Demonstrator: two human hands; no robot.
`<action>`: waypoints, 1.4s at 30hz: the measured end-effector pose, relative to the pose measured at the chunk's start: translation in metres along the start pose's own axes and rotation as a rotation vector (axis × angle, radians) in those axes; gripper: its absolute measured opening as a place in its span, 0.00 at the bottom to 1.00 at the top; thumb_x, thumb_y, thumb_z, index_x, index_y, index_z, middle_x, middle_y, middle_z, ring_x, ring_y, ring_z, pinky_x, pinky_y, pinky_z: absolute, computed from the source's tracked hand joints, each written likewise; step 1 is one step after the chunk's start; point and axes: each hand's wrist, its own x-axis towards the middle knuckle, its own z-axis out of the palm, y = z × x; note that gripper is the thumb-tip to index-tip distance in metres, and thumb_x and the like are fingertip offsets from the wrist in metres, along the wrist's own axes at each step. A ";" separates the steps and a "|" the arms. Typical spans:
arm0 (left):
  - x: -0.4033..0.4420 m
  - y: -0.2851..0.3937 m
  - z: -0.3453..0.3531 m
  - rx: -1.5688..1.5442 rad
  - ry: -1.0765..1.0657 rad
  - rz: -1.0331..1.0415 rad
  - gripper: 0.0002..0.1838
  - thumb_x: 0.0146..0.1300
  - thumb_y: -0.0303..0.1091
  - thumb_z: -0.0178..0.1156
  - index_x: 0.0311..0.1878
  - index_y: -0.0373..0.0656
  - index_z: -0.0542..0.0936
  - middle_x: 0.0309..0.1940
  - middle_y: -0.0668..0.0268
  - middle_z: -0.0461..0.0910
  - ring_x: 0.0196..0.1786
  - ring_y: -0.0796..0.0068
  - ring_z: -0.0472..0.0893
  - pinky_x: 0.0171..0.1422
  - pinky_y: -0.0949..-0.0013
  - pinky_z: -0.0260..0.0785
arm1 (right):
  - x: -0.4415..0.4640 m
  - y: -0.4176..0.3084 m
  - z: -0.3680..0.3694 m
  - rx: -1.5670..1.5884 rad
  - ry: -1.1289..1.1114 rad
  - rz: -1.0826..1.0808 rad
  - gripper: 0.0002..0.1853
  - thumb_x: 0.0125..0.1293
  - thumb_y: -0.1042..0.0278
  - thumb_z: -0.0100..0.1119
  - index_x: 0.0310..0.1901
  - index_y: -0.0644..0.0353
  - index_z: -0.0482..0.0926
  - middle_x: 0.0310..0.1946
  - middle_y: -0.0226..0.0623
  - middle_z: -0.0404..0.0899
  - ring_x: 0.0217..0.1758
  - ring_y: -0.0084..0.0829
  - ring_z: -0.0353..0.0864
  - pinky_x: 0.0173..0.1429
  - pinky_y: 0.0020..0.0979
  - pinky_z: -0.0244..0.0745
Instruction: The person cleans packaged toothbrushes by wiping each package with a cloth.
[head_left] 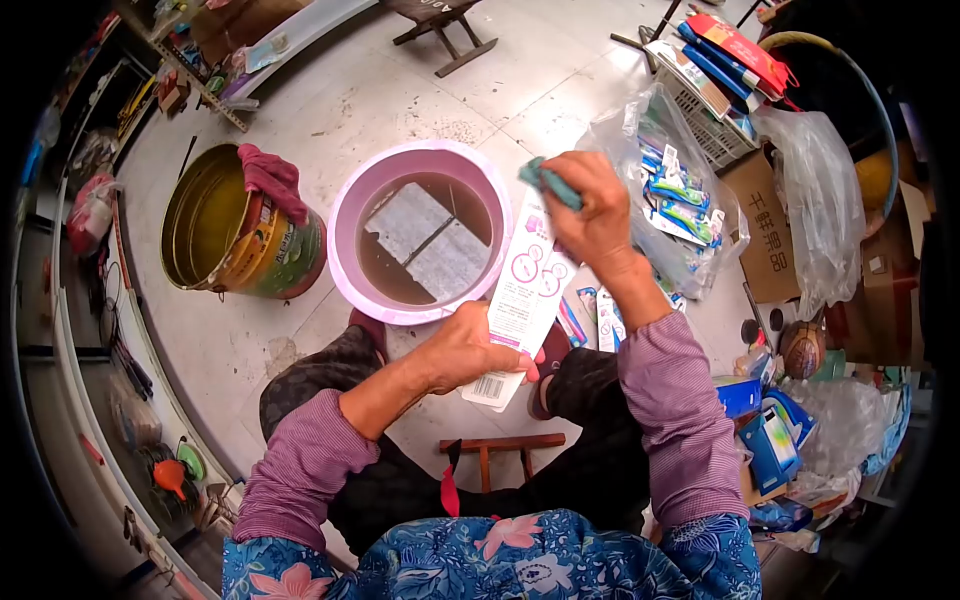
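My left hand (pixel 462 347) is closed around the lower end of a long white printed package (pixel 515 300), with pink circles and a barcode on the side facing me. The package is held tilted, beside the right rim of a pink basin (pixel 345 270). My right hand (pixel 592 210) grips a folded teal cloth (pixel 552 183) at the upper end of the package. Murky water with pale rectangular slabs in it fills part of the basin. Just right of my right hand lies a clear plastic bag (pixel 738 235) of packaged toothbrushes (pixel 680 190).
A yellowish bucket (pixel 285 250) with a dark pink cloth (pixel 272 180) over its rim stands left of the basin. At right are a cardboard box (pixel 765 225) and a crate (pixel 710 125). Shelves line the left. A small wooden stool (pixel 435 15) is at the back.
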 end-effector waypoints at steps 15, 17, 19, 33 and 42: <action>0.009 -0.013 -0.004 -0.350 0.197 0.224 0.32 0.52 0.19 0.67 0.60 0.45 0.66 0.44 0.65 0.77 0.48 0.72 0.79 0.52 0.68 0.76 | -0.027 -0.082 -0.014 0.185 -0.273 -0.050 0.21 0.46 0.67 0.71 0.46 0.54 0.81 0.45 0.41 0.78 0.47 0.40 0.76 0.48 0.33 0.67; 0.006 -0.010 -0.007 -0.327 0.251 0.183 0.32 0.50 0.20 0.68 0.59 0.43 0.67 0.47 0.66 0.76 0.50 0.74 0.77 0.53 0.67 0.75 | -0.030 -0.082 -0.007 0.180 -0.279 -0.064 0.22 0.45 0.68 0.70 0.46 0.54 0.81 0.44 0.40 0.78 0.44 0.40 0.76 0.46 0.32 0.66; 0.010 -0.017 -0.008 -0.248 0.201 0.171 0.31 0.51 0.20 0.67 0.59 0.42 0.67 0.47 0.65 0.76 0.50 0.74 0.77 0.52 0.67 0.75 | -0.039 -0.072 0.003 0.212 -0.169 -0.125 0.22 0.42 0.71 0.69 0.45 0.54 0.81 0.42 0.40 0.78 0.44 0.41 0.76 0.44 0.35 0.68; 0.010 -0.013 -0.018 0.049 0.189 0.143 0.16 0.56 0.23 0.62 0.48 0.33 0.76 0.40 0.58 0.80 0.41 0.74 0.80 0.42 0.73 0.74 | -0.032 -0.095 0.007 0.123 -0.135 -0.047 0.12 0.46 0.67 0.73 0.32 0.56 0.82 0.30 0.41 0.78 0.33 0.38 0.78 0.34 0.34 0.73; -0.002 -0.002 -0.007 0.138 0.037 0.076 0.17 0.53 0.24 0.65 0.46 0.28 0.76 0.34 0.58 0.82 0.33 0.73 0.82 0.36 0.69 0.76 | 0.002 0.039 -0.011 -0.104 0.268 0.413 0.05 0.54 0.69 0.65 0.32 0.59 0.82 0.26 0.37 0.80 0.28 0.33 0.79 0.33 0.31 0.72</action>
